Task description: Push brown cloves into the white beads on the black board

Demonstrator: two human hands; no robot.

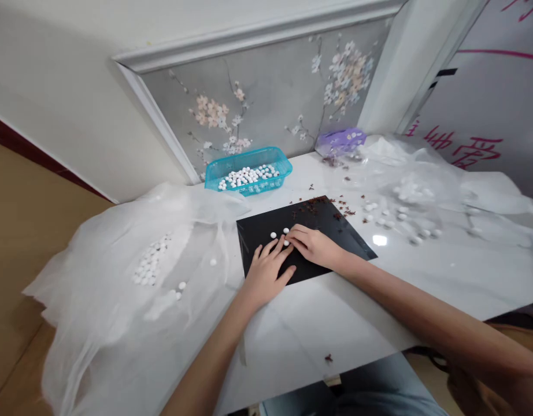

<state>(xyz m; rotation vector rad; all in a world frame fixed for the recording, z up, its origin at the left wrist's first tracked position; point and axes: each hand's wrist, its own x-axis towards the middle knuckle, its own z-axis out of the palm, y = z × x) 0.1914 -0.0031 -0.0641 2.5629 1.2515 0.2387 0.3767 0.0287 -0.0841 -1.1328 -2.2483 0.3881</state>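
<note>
A black mat (312,271) lies on the white table, with small reddish-brown pieces (318,203) scattered over its far part. My left hand (267,270) rests on the mat's near left part, fingers spread, its fingertips by a few white balls (273,235). Beside it, my right hand (312,245) has its fingertips pinched together next to the same balls and touching or nearly touching my left fingers. Whatever the pinch holds is too small or hidden to make out.
A blue basket (212,180) of white balls stands at the back against the wall. Translucent bags (106,300) with white balls lie left, and more plastic (448,190) with loose balls lies right. A purple packet (342,140) sits at the back.
</note>
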